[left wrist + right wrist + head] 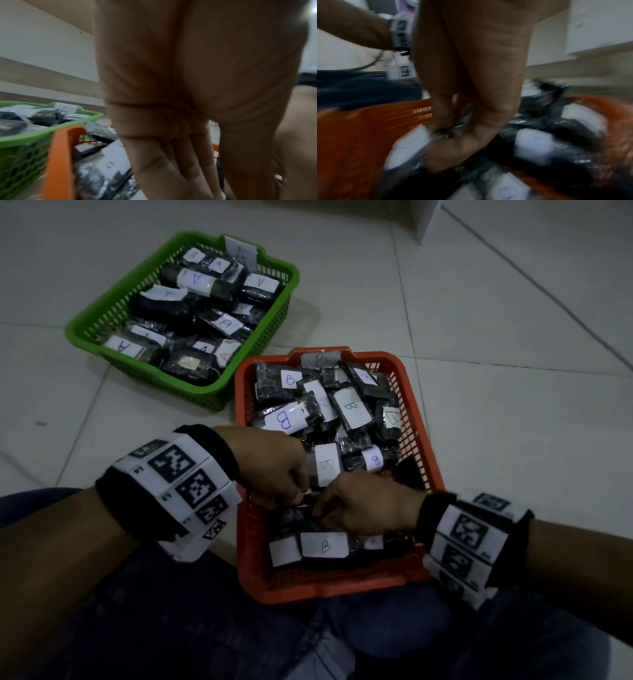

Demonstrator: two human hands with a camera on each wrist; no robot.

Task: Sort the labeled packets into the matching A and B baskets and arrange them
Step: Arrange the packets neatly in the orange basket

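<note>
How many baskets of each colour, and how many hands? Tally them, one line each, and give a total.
Green basket: 1
Orange basket: 1
Hands: 2 (left hand, right hand)
Total: 4

Indoor room, probably domestic, its exact kind not determinable. Large pale glazed floor tiles (pixel 479 344) with thin dark grout lines carry the work directly; a plain light wall (pixel 42 44) rises behind, and white cabinet panels (pixel 599 27) stand at floor level.

Black wristbands (pixel 219 453) carrying white checker-marker blocks (pixel 181 474); dark blue jeans (pixel 171 611).
</note>
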